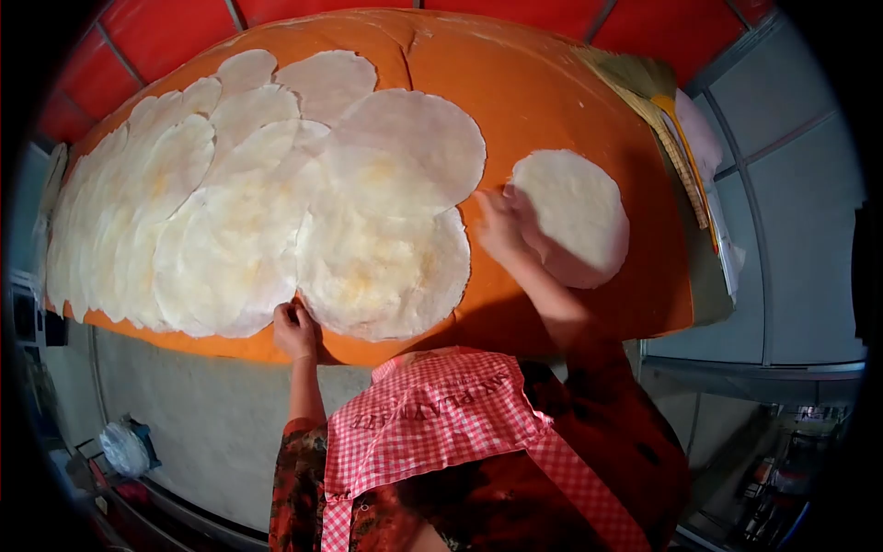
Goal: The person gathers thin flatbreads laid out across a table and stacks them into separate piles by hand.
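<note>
Thin round flatbreads (386,267) lie overlapping in rows across an orange cloth (515,83), pale with faint yellowish patches. My left hand (294,331) is at their near edge, its fingers curled closed where two rounds meet, and it appears to pinch the rim of a flatbread. My right hand (499,225) is over the cloth between the overlapping flatbreads and a separate thicker-looking round (575,216) on the right. Motion smears its fingers, which reach toward the edge of the nearest upper flatbread (414,152); whether they touch it I cannot tell.
A folded mat or cloth (644,92) and a yellow stick (685,147) lie along the right edge of the cloth-covered surface. Grey tiles (773,230) are at the right, red panels (303,7) behind. A clear plastic bag (124,449) sits low at the left.
</note>
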### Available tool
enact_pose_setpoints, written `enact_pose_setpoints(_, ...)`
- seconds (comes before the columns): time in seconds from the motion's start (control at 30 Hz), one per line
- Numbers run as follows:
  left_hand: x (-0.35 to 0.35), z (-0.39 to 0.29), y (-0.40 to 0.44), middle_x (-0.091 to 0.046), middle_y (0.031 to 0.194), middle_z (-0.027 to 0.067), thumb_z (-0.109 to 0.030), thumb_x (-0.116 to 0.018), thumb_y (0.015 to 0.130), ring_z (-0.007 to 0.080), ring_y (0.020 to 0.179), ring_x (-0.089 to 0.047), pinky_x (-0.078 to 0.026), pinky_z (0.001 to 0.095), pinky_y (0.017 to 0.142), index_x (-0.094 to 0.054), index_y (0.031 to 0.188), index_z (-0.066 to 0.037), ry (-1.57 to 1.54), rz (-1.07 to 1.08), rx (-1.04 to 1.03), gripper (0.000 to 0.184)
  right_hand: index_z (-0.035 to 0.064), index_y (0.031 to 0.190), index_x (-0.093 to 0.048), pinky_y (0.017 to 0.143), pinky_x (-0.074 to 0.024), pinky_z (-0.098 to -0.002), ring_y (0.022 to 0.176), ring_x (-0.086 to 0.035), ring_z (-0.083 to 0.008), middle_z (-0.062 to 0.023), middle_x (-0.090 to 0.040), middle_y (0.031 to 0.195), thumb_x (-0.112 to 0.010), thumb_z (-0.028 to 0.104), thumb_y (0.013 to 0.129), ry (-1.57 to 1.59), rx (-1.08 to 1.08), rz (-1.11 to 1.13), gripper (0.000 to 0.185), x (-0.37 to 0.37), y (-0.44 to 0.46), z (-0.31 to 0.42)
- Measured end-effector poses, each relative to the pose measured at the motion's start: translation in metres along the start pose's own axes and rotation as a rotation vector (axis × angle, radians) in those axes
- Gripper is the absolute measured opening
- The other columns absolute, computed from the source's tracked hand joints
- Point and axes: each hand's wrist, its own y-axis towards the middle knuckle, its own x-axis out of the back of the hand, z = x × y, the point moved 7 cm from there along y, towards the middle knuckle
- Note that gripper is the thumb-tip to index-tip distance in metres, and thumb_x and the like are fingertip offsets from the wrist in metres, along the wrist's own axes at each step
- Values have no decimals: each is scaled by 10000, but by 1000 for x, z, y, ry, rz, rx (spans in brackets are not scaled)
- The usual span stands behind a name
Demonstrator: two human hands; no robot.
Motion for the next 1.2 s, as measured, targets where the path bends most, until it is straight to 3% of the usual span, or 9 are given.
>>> enact_pose_setpoints(0.2, 0, 5, -1, -643, 811, 130, -188, -632, 822, 302, 728, -622, -495, 393, 656, -607, 857, -67, -83, 23, -25, 128, 123, 1262, -527, 1036, -313, -472, 1270, -408, -283, -92, -471, 1337, -512, 52, 809, -308, 207, 127, 458, -90, 47, 57)
enact_pose_setpoints(0.37, 0, 10, 0, -648, 829, 151, -181, -626, 822, 316, 752, -629, -500, 391, 682, -627, 893, -39, -101, 40, -105, 158, 101, 1059, -613, 909, -455, -438, 1093, -557, -277, -80, -590, 1155, -509, 61, 789, -439, 423, 79, 293, -101, 59, 60)
enact_pose_setpoints(0.5, 6, -3, -11, -677, 886, 164, -144, -655, 819, 266, 798, -656, -512, 358, 737, -606, 1027, 16, -242, 142, 68, 267, 53, 1056, -625, 835, -478, -465, 1088, -565, -320, -135, -635, 1083, -472, 113, 829, -462, 216, 391, 281, -89, 95, 52)
enact_pose_setpoints(0.6, 4, 4, -28, -665, 911, 158, -102, -640, 826, 230, 796, -659, -533, 341, 690, -535, 1124, 35, -422, 203, 181, 345, 8, 1105, -618, 784, -490, -401, 1057, -570, -338, -187, -639, 1109, -449, 107, 846, 107, 6, -25, 324, -21, 147, 74)
enact_pose_setpoints(0.67, -5, 10, -38, -646, 935, 145, -88, -629, 836, 226, 792, -657, -542, 315, 674, -522, 1133, 24, -741, 278, 442, 335, 28, 1088, -627, 737, -490, -404, 949, -587, -367, -188, -644, 1009, -442, 72, 846, -258, 351, -45, 308, 25, 155, 136)
enact_pose_setpoints(0.77, -22, 22, -47, -608, 922, 109, -69, -597, 858, 209, 747, -651, -557, 279, 643, -506, 1110, -6, -936, 387, 689, 275, 51, 1055, -644, 730, -487, -425, 865, -586, -383, -178, -628, 931, -449, 44, 834, -242, 490, -72, 296, 47, 124, 190)
enact_pose_setpoints(0.8, -19, 14, -50, -613, 900, 102, -76, -591, 863, 205, 739, -650, -560, 283, 644, -511, 1101, -11, -963, 429, 750, 259, 69, 1017, -663, 723, -492, -417, 864, -606, -341, -144, -633, 896, -485, 32, 813, -106, 725, -256, 274, 55, 92, 213)
enact_pose_setpoints(1.1, -18, -10, -57, -650, 864, 89, -80, -561, 882, 184, 714, -654, -558, 270, 615, -547, 956, -16, -1026, 590, 769, 99, 52, 901, -617, 712, -484, -402, 883, -572, -284, -101, -569, 856, -527, 31, 738, 4, 499, 258, 187, -99, -89, 214)
enact_pose_setpoints(1.2, -23, -7, -55, -661, 874, 110, -78, -556, 884, 197, 711, -661, -560, 273, 616, -554, 976, 3, -1018, 647, 761, 122, 72, 876, -614, 717, -490, -387, 871, -579, -271, -81, -575, 844, -547, 79, 748, 10, 462, 129, 145, -81, -78, 239)
